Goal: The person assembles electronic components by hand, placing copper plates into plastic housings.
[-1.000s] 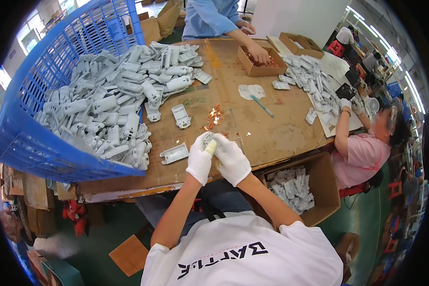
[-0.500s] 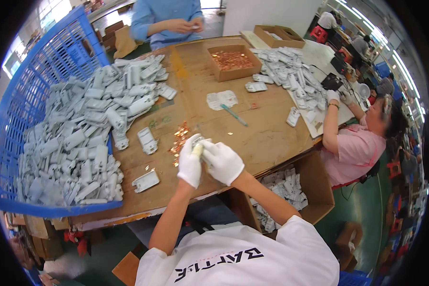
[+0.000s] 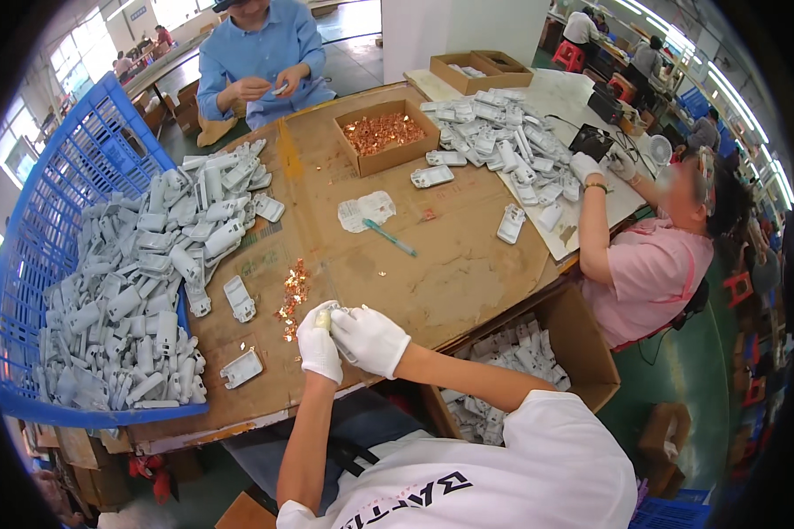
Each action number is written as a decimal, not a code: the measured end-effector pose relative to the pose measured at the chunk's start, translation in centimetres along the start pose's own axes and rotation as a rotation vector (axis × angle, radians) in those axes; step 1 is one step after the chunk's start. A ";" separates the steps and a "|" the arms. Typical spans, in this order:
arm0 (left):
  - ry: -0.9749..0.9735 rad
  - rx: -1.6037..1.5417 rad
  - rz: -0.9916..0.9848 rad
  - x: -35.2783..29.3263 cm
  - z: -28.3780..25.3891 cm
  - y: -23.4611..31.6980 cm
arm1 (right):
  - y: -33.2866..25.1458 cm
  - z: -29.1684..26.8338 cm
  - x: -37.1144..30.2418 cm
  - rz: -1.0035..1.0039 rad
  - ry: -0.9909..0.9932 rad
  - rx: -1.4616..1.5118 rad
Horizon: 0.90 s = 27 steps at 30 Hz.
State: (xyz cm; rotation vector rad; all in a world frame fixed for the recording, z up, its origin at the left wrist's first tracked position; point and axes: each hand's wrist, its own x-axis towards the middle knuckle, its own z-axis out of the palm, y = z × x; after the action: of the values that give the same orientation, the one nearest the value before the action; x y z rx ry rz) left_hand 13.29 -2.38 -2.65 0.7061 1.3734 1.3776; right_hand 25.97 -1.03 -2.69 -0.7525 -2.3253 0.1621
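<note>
1. Pale plastic housing [image 3: 345, 352]: held above the bench's [image 3: 468, 251] near edge, mostly hidden by the gloved hands.
2. The fingers of the left hand [image 3: 319, 346] and right hand [image 3: 370, 342] grasp it together.
3. It looks light and stiff, likely thin-walled; its smooth surface may slip against fabric.
4. Best held along its long sides; hard squeezing could crack the rim.

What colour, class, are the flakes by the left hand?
The flakes are coppery orange; head view.
</note>
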 end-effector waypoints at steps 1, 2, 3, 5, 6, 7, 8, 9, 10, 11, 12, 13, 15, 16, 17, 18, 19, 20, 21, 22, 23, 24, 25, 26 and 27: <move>0.008 0.050 0.047 0.0 -0.1 0.1 | -0.2 -0.1 0.3 0.021 0.014 0.021; 0.010 0.050 0.053 0.1 -0.1 0.4 | -0.2 -0.8 0.5 0.019 -0.056 -0.017; 0.016 0.073 0.067 0.1 -0.2 0.8 | -0.2 -0.8 0.8 0.013 -0.052 -0.017; 0.011 0.093 0.083 0.0 0.3 1.5 | 0.1 -1.0 1.1 -0.006 0.005 0.021; -0.003 0.083 0.117 -0.2 0.6 1.8 | 0.2 -1.2 1.1 -0.007 0.009 0.014; -0.014 0.072 0.153 -0.2 0.9 2.0 | 0.4 -1.5 1.1 0.003 -0.001 0.012; -0.018 0.069 0.159 0.0 1.0 1.9 | 0.6 -1.9 1.1 0.013 -0.011 0.009; -0.045 0.007 0.104 0.5 1.0 1.6 | 0.7 -2.2 1.0 0.012 -0.007 0.002; -0.072 -0.051 0.050 0.7 1.1 1.7 | 0.6 -2.4 0.9 0.037 -0.011 -0.012; -0.079 -0.050 0.057 0.8 1.4 1.7 | 0.6 -2.7 0.7 0.064 -0.014 -0.027; -0.113 -0.108 0.005 0.8 1.8 1.5 | 0.9 -2.8 0.5 0.066 -0.006 -0.034; -0.146 -0.164 -0.050 0.6 2.1 1.5 | 0.9 -3.0 0.2 0.075 -0.007 -0.052; -0.183 -0.172 -0.056 0.5 3.2 1.2 | 1.2 -3.4 -0.6 0.095 0.000 -0.078; -0.211 -0.186 -0.064 0.4 3.9 1.2 | 1.4 -3.7 -1.0 0.123 -0.009 -0.101; -0.229 -0.154 -0.091 0.1 4.6 1.5 | 1.5 -4.0 -1.5 0.152 -0.018 -0.125; -0.244 -0.156 -0.101 0.1 5.2 1.4 | 1.7 -4.3 -1.8 0.171 -0.017 -0.152; -0.261 -0.161 -0.113 0.1 5.8 1.1 | 1.8 -4.8 -2.2 0.184 -0.011 -0.163; -0.298 -0.157 -0.125 0.1 6.4 1.0 | 1.9 -5.2 -2.6 0.194 0.011 -0.188; -0.311 -0.167 -0.165 0.0 7.0 0.9 | 2.0 -5.7 -2.9 0.204 0.032 -0.213; -0.325 -0.178 -0.206 -0.1 7.7 0.8 | 2.3 -6.0 -3.3 0.226 0.010 -0.215; -0.350 -0.151 -0.193 0.1 8.0 0.3 | 2.3 -6.3 -3.7 0.239 0.014 -0.228; -0.367 -0.150 -0.196 0.4 8.3 0.1 | 2.3 -6.6 -3.9 0.260 0.004 -0.232; -0.379 -0.150 -0.218 0.6 8.5 0.0 | 2.3 -6.8 -3.9 0.279 -0.006 -0.235; -0.393 -0.151 -0.244 0.5 8.7 -0.1 | 2.3 -7.0 -4.1 0.293 -0.005 -0.246; -0.407 -0.151 -0.250 0.4 8.8 -0.1 | 2.4 -7.1 -4.1 0.270 0.007 -0.250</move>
State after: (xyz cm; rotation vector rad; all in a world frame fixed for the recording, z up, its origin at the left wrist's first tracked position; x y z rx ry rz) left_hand 21.34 1.05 -1.31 0.6473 0.9869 1.0562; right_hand 34.10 -1.99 -0.38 -1.1895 -2.2537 -0.0139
